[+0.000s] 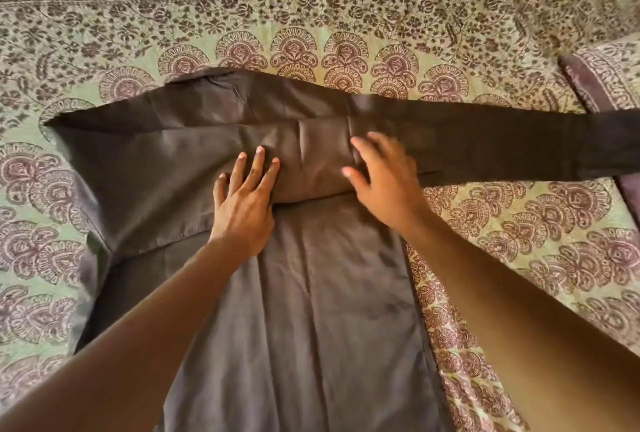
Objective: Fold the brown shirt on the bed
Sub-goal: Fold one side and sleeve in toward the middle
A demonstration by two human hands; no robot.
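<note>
The brown shirt lies flat on the bed, its body running toward me and its upper part spread across the middle. One long sleeve stretches out to the right edge of view. A band of fabric is folded over across the chest. My left hand rests flat on that folded band, fingers spread. A little to the right, my right hand also presses flat on the shirt at the base of the sleeve, fingers apart. Neither hand grips the cloth.
The bed is covered by a green and purple paisley bedspread. A pillow in matching print lies at the right edge, beside the sleeve's end. Patterned bedspread shows on both sides of the shirt.
</note>
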